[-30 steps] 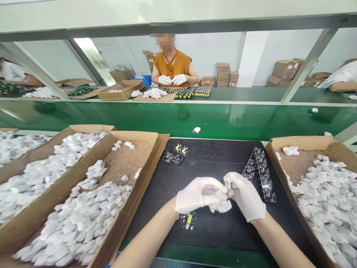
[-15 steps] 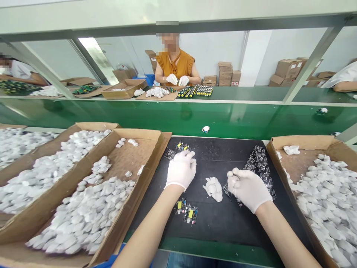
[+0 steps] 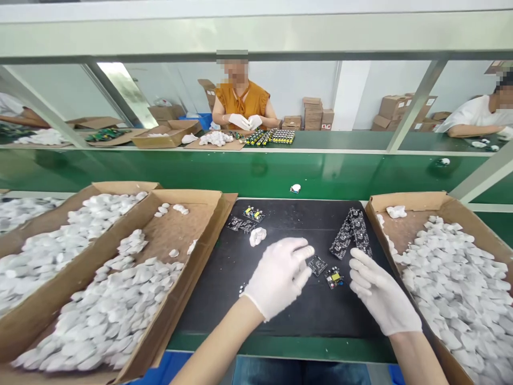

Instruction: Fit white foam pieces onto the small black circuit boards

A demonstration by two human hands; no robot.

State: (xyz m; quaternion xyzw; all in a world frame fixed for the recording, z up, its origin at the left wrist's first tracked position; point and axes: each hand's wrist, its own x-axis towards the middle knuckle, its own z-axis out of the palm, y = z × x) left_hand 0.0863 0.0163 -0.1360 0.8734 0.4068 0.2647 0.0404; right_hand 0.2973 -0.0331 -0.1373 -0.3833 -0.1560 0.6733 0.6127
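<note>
My left hand (image 3: pixel 279 275), in a white glove, is over the middle of the black mat (image 3: pixel 216 291), its fingers apart and curved beside a small circuit board (image 3: pixel 317 266). My right hand (image 3: pixel 380 291), also gloved, hovers at the right of the mat with its fingers spread and nothing in it. Between the hands lies a board with a yellow part (image 3: pixel 334 277). Long dark board strips (image 3: pixel 352 233) rest behind my right hand. A white lump (image 3: pixel 257 236) sits at the left, near more boards (image 3: pixel 253 214). Another board is partly hidden by my left hand.
Cardboard trays of white pieces stand at the left (image 3: pixel 108 315) and right (image 3: pixel 457 289). A green belt (image 3: pixel 200 174) behind the mat carries a small board with a white piece (image 3: pixel 295 188). Across it, a person in orange (image 3: pixel 242 104) handles boards; another sits far right.
My left hand has moved right and nearer. The white lump now lies farther left, and two boards show between the hands. My right hand has shifted right and opened. The view has turned slightly right.
</note>
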